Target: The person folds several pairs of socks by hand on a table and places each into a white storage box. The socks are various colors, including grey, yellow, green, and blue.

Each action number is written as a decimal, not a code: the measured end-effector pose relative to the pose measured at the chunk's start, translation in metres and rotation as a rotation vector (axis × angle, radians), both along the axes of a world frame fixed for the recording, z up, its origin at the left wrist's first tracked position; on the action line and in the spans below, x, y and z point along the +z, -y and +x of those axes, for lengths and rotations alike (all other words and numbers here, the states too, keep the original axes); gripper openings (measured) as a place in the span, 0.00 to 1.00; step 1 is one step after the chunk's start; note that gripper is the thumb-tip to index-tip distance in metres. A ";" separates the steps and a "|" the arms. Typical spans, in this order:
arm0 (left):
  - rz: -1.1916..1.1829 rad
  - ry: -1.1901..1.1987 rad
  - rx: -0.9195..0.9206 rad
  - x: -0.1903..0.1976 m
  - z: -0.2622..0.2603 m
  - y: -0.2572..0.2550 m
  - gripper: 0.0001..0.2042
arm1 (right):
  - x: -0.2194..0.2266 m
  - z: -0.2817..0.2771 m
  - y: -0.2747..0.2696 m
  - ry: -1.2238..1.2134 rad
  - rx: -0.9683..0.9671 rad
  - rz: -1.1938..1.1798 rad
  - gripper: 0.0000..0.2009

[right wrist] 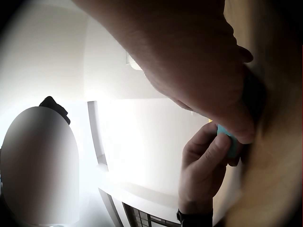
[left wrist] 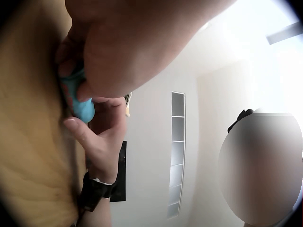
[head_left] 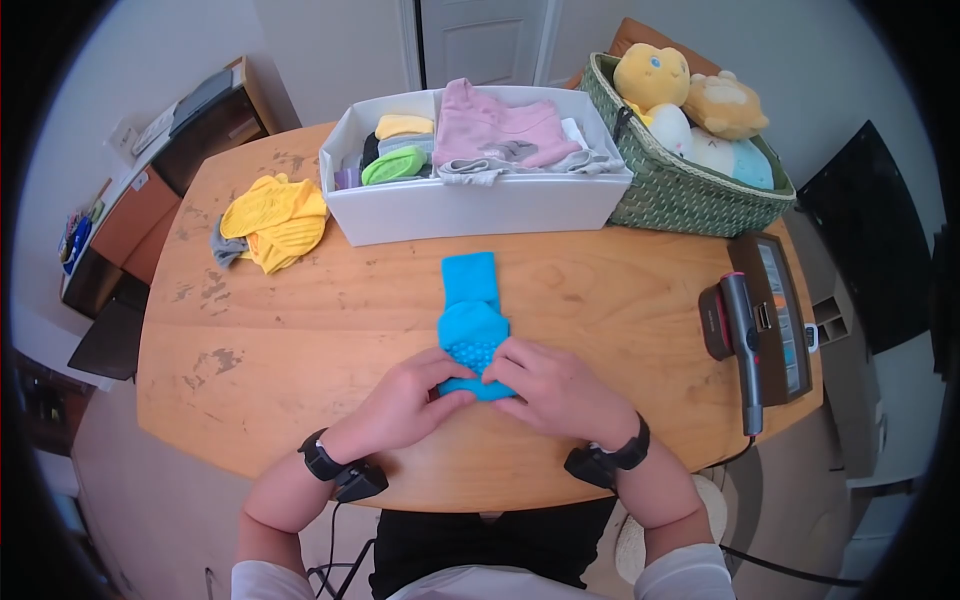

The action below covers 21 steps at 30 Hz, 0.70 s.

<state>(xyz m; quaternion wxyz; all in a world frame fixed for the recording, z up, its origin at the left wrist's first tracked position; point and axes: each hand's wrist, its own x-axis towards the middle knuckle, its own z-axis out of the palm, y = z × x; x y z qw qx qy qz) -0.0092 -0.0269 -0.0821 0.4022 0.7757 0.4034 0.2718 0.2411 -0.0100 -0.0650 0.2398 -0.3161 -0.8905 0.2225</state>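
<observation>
Where your two hands meet, head view: one blue grip-dot sock (head_left: pixel 472 325), lying lengthwise on the wooden table (head_left: pixel 600 300), in front of the white divided bin (head_left: pixel 480 212); whether a second sock lies under it, cannot be told.
Near end of sock: turned up into a short fold or roll, between your fingers.
Dotted sole and ribbed cuff: dots facing up just beyond the fold; cuff flat, pointing away from you.
Your left hand (head_left: pixel 400 400): fingers bent, thumb nearly closed to them, pinching the near end from the left.
Your right hand (head_left: pixel 560 390): likewise bent and closed, pinching the same end from the right.
Progress, as judged: early; the near end is turned in, the greater part of the length is not.
Bin, left compartment: small pieces in compact shapes, a lime-green bundle (head_left: pixel 394 166) among them; the blue sock is outside.
Yellow garment (head_left: pixel 275 222): crumpled beside the bin, apparently unfolded.
Blue bundle, left wrist view: thick and rounded at your fingertips, close to the table; exact layers hidden.
Blue edge, right wrist view: a small part showing between both hands; your right fingertips mostly hidden, their grip unclear from here.
</observation>
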 end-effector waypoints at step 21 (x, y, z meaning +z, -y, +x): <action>0.029 -0.117 -0.005 0.004 -0.002 0.001 0.12 | -0.001 -0.001 0.000 -0.042 -0.010 0.013 0.13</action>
